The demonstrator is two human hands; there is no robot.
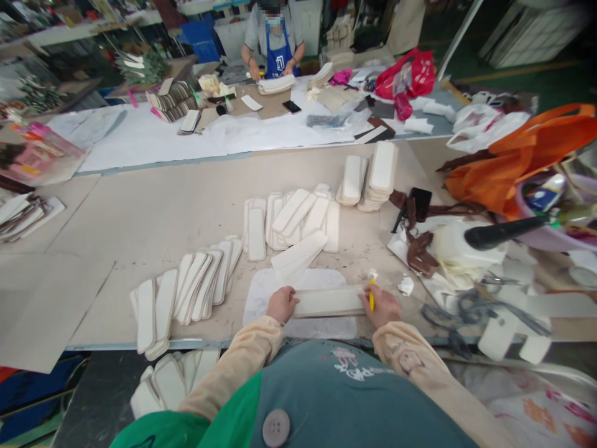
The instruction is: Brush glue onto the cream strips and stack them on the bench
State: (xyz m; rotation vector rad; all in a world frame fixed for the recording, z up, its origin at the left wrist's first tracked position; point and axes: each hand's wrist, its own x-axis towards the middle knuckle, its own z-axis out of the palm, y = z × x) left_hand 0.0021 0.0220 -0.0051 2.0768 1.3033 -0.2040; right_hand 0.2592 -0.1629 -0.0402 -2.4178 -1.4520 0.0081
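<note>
A long off-white strip (329, 301) lies crosswise near the table's front edge, over a pale rounded sheet (259, 292). My left hand (282, 305) has its fingers closed on the strip's left end. At the right end, my right hand (382, 307) grips the strip and also holds a slim yellow tool (372, 295) upright between its fingers; what kind of tool I cannot tell. Just beyond the strip, a fan of thin white strips (298, 256) leans toward overlapping rounded white pieces (298, 214). More rounded pieces (200, 283) lie in an overlapping row to the left.
Two stacks of white pieces (381, 168) stand farther back. On the right are a white jug (461, 252) with a black spout, grey scissors (485, 311) and an orange bag (536, 149). Across the table, a co-worker in a blue apron (278, 56) handles similar pieces.
</note>
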